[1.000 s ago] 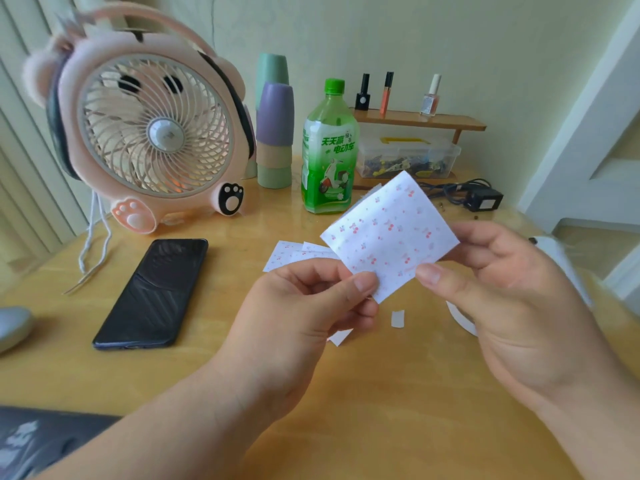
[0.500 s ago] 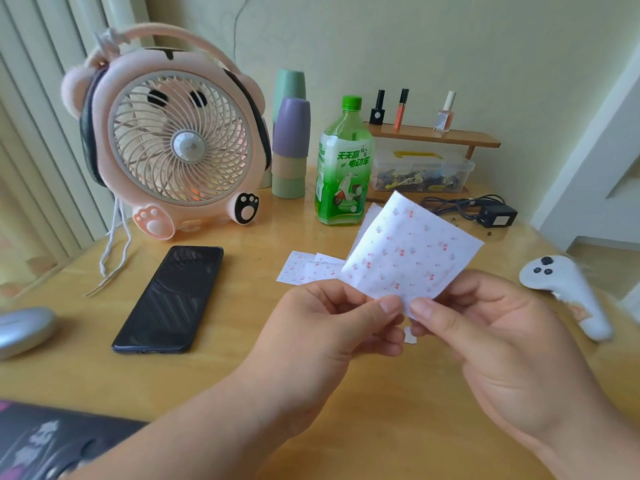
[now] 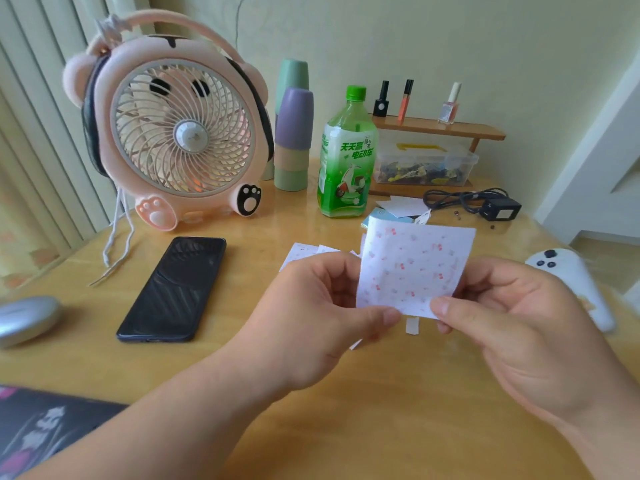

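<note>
Both hands hold a small square of cherry-print paper (image 3: 414, 268) upright above the near middle of the wooden table (image 3: 398, 410). The left hand (image 3: 313, 318) pinches its lower left edge between thumb and fingers, the right hand (image 3: 519, 327) its lower right corner — apparently to keep the sheet taut and facing the person for folding. More printed paper pieces (image 3: 304, 251) lie just behind, left of it.

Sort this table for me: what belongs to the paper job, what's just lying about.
In the job: patterned sheet, pinched by left hand and right hand; spare patterned sheets; paper scrap.
Lying about: fan, phone, green bottle, stacked cups, charger, white controller.
</note>
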### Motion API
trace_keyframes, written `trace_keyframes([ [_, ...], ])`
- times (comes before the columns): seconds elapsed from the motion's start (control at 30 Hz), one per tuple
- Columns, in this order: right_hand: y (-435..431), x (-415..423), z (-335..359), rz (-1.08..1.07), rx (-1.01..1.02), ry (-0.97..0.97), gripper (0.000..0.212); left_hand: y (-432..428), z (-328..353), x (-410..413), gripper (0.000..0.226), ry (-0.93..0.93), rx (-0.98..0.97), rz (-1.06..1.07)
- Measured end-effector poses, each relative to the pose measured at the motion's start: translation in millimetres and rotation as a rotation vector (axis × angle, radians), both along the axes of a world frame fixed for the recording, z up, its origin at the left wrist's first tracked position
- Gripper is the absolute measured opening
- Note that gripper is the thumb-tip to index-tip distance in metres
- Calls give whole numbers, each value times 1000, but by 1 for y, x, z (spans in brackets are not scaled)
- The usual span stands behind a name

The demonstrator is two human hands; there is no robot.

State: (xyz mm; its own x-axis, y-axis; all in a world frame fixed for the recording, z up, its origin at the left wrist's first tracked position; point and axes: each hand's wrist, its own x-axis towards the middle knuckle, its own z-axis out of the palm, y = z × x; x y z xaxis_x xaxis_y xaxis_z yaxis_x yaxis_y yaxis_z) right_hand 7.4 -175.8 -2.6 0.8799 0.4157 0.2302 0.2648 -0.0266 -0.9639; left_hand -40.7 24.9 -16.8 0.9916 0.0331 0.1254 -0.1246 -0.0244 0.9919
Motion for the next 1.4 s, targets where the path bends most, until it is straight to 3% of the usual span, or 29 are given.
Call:
trace_keyframes([
  [0.33, -4, 4, 0, 3, -10, -47, 9, 0, 1, 0, 11, -15, 127, 45],
  [0.43, -11, 4, 3, 99, -90, -234, 10, 1, 1, -1, 20, -92, 174, 105],
  [0.53, -26, 3, 12, 146, -293, -454, 19, 4, -2, -2, 25, -224, 196, 128],
  [0.67, -32, 5, 21, 121, -154, -432, 8, 7, -4, -3, 27, -425, 567, 104],
  [0.8, -16, -2, 16, -106, -360, -520, 38, 2, -5, -4, 26, -464, 763, 33],
  [0.9, -8, -10, 12, -107, -566, -470, 62, -4, -9, -4, 22, -491, 839, -35],
  [0.97, -5, -11, 11, -72, -642, -441, 59, -7, -10, -5, 21, -487, 848, -46],
  [1.1, -5, -11, 11, -74, -576, -372, 35, -8, -10, -6, 24, -394, 744, 40],
  [1.23, -6, -5, 8, -118, -557, -385, 38, -10, -9, -7, 31, -327, 696, 117],
  [1.4, -6, -5, 6, -103, -552, -357, 42, -10, -10, -7, 36, -339, 650, 61],
])
